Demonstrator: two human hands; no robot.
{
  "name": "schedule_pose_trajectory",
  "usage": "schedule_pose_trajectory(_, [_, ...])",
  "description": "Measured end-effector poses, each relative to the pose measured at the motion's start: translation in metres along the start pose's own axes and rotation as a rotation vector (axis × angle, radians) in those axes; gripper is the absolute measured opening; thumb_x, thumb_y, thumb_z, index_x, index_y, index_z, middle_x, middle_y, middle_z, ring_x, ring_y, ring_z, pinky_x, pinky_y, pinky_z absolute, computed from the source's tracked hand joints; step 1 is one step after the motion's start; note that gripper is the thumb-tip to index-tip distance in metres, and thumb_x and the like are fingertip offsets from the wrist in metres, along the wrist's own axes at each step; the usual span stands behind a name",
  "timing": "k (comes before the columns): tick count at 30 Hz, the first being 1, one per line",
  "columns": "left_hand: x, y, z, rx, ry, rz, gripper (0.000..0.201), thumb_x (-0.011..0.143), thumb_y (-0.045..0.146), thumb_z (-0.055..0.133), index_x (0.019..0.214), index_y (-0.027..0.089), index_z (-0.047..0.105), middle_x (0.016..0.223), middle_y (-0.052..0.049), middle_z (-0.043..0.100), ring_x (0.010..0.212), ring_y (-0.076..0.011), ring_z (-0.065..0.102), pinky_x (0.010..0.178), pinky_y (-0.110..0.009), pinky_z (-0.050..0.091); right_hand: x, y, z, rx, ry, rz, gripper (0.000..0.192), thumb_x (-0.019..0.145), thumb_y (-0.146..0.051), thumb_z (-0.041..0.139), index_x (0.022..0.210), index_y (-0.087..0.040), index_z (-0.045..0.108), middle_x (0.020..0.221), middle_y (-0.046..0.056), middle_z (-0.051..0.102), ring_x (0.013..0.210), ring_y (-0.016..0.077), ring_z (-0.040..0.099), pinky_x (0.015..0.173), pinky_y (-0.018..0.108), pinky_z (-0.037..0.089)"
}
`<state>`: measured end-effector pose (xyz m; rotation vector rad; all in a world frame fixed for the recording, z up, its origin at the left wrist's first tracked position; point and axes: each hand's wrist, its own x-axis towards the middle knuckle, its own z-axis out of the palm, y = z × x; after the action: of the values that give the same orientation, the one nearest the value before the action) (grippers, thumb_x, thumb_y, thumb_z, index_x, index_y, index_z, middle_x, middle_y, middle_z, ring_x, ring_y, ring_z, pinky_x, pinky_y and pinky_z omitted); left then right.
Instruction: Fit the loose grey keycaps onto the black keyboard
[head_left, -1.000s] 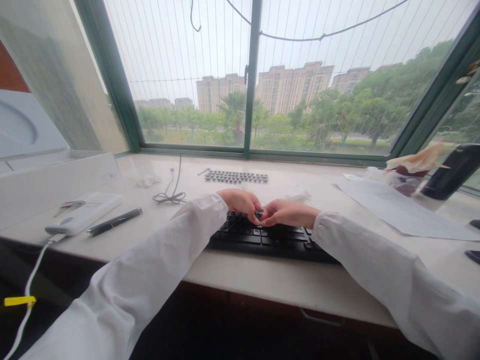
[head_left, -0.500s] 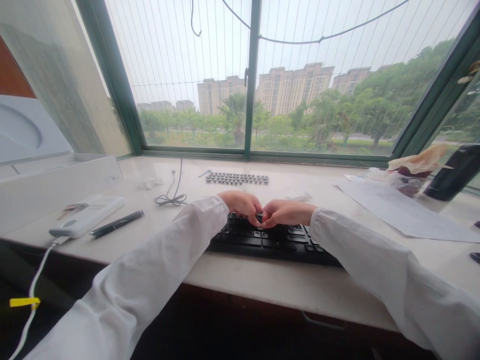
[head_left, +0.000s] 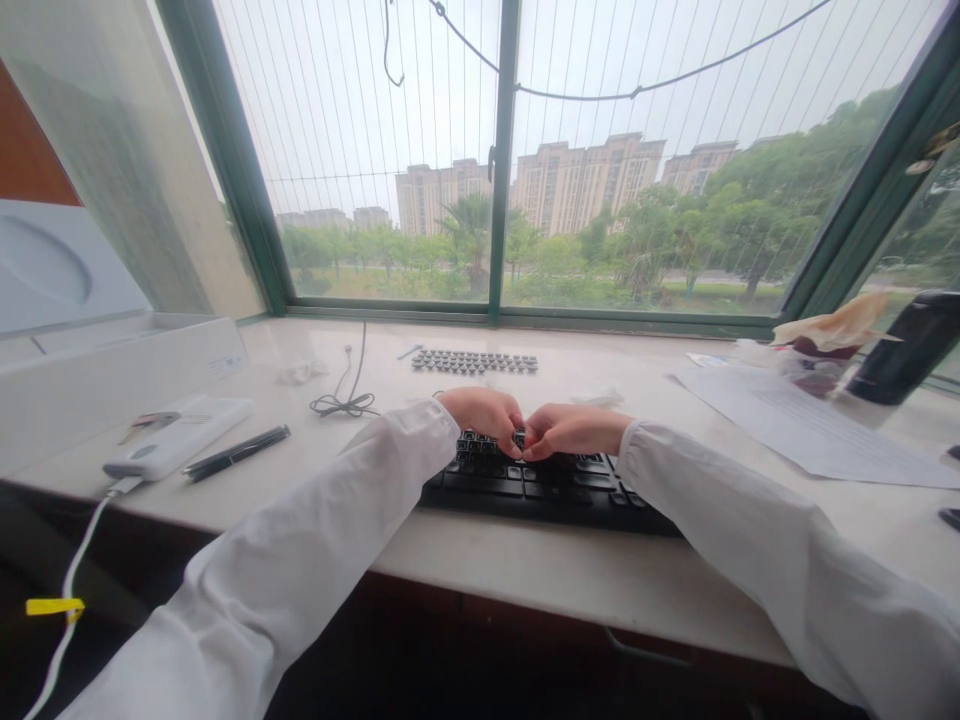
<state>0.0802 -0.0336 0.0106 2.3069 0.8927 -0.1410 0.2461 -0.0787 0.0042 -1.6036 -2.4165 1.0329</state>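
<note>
Keyboard (head_left: 540, 497) near the front edge of the pale desk (head_left: 465, 550), left hand (head_left: 484, 413) and right hand (head_left: 577, 430) curled over it, fingertips nearly meeting, any grip between them impossible to tell, small keycap-like pieces (head_left: 475, 363) in rows beyond, green-framed window (head_left: 504, 200) behind.

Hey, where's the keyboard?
In the head view, the keyboard lies just right of centre, near the front edge of the desk, under the left hand and right hand.

1. One left hand (head_left: 484, 413), one right hand (head_left: 581, 430)
2. Two sleeves (head_left: 322, 515)
3. One keyboard (head_left: 555, 505)
4. One power bank (head_left: 199, 430)
5. One white cable (head_left: 70, 575)
6. One yellow tag (head_left: 51, 606)
7. Small pieces (head_left: 475, 362) in rows: many, too tiny to count
</note>
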Motion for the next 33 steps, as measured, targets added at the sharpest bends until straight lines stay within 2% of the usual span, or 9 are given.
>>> schedule_pose_trajectory(6, [-0.007, 0.01, 0.002, 0.169, 0.062, -0.037, 0.023, 0.059, 0.03, 0.071, 0.06, 0.018, 0.051, 0.051, 0.006, 0.04, 0.056, -0.0109, 0.038, 0.056, -0.027, 0.026, -0.001, 0.007, 0.006, 0.014, 0.019, -0.087, 0.021, 0.067, -0.036, 0.062, 0.065, -0.015, 0.058, 0.059, -0.005, 0.045, 0.064, 0.0119, 0.041, 0.061, 0.026, 0.027])
schedule_pose_trajectory(14, [-0.015, 0.011, 0.01, 0.164, 0.114, 0.039, 0.017, 0.063, 0.029, 0.066, 0.063, 0.017, 0.055, 0.052, 0.006, 0.04, 0.056, -0.0107, 0.039, 0.055, -0.026, 0.026, -0.012, 0.011, 0.026, 0.052, 0.231, -0.165, 0.02, 0.07, -0.036, 0.059, 0.066, -0.017, 0.051, 0.062, -0.003, 0.049, 0.062, 0.0117, 0.042, 0.056, 0.026, 0.03])
schedule_pose_trajectory(29, [-0.008, 0.005, 0.009, 0.112, 0.106, 0.002, 0.007, 0.06, 0.02, 0.067, 0.066, 0.016, 0.065, 0.053, 0.006, 0.047, 0.058, -0.0112, 0.042, 0.057, -0.026, 0.028, -0.008, 0.013, 0.028, 0.14, 0.212, -0.176, 0.017, 0.069, -0.031, 0.062, 0.066, -0.017, 0.053, 0.062, -0.003, 0.052, 0.061, 0.0115, 0.044, 0.057, 0.026, 0.032])
schedule_pose_trajectory(33, [-0.005, -0.001, 0.01, 0.022, 0.095, 0.011, 0.009, 0.059, 0.021, 0.067, 0.06, 0.016, 0.06, 0.052, 0.006, 0.044, 0.057, -0.0104, 0.038, 0.057, -0.026, 0.025, -0.005, 0.016, 0.032, 0.194, 0.184, -0.209, 0.014, 0.069, -0.029, 0.062, 0.069, -0.017, 0.054, 0.065, -0.003, 0.054, 0.063, 0.0116, 0.045, 0.06, 0.026, 0.034])
